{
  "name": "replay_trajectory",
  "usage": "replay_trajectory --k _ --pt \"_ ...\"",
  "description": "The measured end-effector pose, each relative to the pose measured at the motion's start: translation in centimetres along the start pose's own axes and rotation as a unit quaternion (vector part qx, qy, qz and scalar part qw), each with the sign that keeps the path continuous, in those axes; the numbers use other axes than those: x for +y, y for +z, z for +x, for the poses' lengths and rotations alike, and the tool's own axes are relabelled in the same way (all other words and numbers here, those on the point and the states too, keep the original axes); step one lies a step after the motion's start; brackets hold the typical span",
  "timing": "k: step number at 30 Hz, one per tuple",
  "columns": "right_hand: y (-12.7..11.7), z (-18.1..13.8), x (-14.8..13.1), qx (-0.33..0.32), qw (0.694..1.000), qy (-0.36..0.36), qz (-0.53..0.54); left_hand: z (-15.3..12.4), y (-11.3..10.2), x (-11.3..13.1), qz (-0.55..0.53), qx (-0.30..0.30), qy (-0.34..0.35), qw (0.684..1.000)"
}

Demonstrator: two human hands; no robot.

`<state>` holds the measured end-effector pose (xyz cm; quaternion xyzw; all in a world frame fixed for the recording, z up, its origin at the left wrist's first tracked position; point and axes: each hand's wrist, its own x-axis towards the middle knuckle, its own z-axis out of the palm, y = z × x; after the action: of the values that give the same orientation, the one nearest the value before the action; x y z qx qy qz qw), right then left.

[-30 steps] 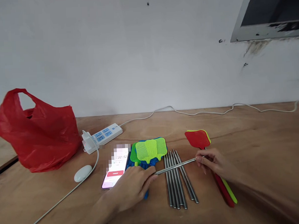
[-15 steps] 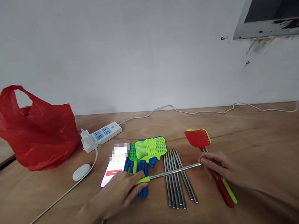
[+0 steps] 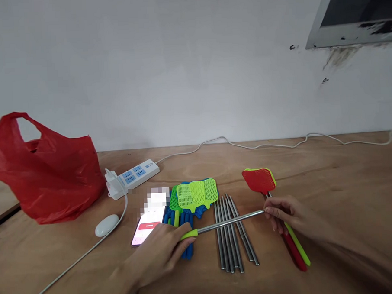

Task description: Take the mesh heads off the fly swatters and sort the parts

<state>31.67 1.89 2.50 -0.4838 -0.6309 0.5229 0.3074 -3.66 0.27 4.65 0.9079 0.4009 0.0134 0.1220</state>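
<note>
My left hand [image 3: 164, 250] is closed around the yellow-green handle [image 3: 189, 235] of a fly swatter's metal rod [image 3: 231, 221]. At the rod's far end, my right hand [image 3: 285, 214] pinches the thin tip between thumb and fingers. No swatter head shows on this rod. Beneath it lie several loose metal rods [image 3: 231, 245] side by side. Green, yellow-green and blue mesh swatter heads [image 3: 196, 195] are piled behind my left hand, with blue handles [image 3: 189, 251] partly covered by it. Under my right hand lie a red fly swatter [image 3: 258, 180] and a yellow-green one [image 3: 299, 244], overlapping.
A lit phone [image 3: 152, 222] lies beside the swatter heads. Farther left are a white power strip [image 3: 135, 178], a round white device [image 3: 106, 225] with a cable, and a red plastic bag [image 3: 61, 179]. A thin white cord [image 3: 257, 148] runs along the wall.
The rod has risen slightly, and its handle end has shifted a little to the right. Both hands keep their hold on it. The things on the table stay put.
</note>
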Motion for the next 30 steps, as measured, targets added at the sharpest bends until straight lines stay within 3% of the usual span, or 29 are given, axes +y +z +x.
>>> replay_trajectory --k 5,10,13,18,23,25,26,29,30 --pt "4.1 -0.1 -0.9 -0.045 0.999 -0.018 -0.003 1.5 0.7 2.5 -0.013 -0.034 -0.001 0.999" --pt "4.7 0.3 -1.5 -0.006 0.998 -0.042 0.046 2.1 0.2 2.8 -0.066 -0.003 -0.002 0.998" --pt "4.9 0.6 -1.9 0.013 0.99 -0.019 0.139 2.3 0.4 3.1 -0.112 0.024 -0.025 0.993" --pt "7.4 0.8 -2.6 0.036 0.952 0.039 0.301 2.5 1.8 4.4 -0.165 0.046 -0.068 0.983" --pt "9.7 0.5 -2.8 0.079 0.939 0.01 0.335 2.5 2.2 5.6 -0.212 0.038 -0.096 0.972" --pt "9.9 0.5 -2.8 0.081 0.94 0.004 0.33 2.4 1.4 5.5 -0.307 0.021 -0.112 0.945" --pt "9.6 0.7 -2.9 0.085 0.939 0.006 0.333 2.4 0.8 5.2 -0.383 -0.002 -0.118 0.916" --pt "7.5 1.3 -2.9 0.169 0.917 -0.008 0.36 1.8 -0.8 3.7 -0.593 -0.213 -0.17 0.758" --pt "6.6 1.6 -2.9 0.232 0.898 -0.029 0.374 1.5 -1.1 3.2 -0.626 -0.24 -0.178 0.72"
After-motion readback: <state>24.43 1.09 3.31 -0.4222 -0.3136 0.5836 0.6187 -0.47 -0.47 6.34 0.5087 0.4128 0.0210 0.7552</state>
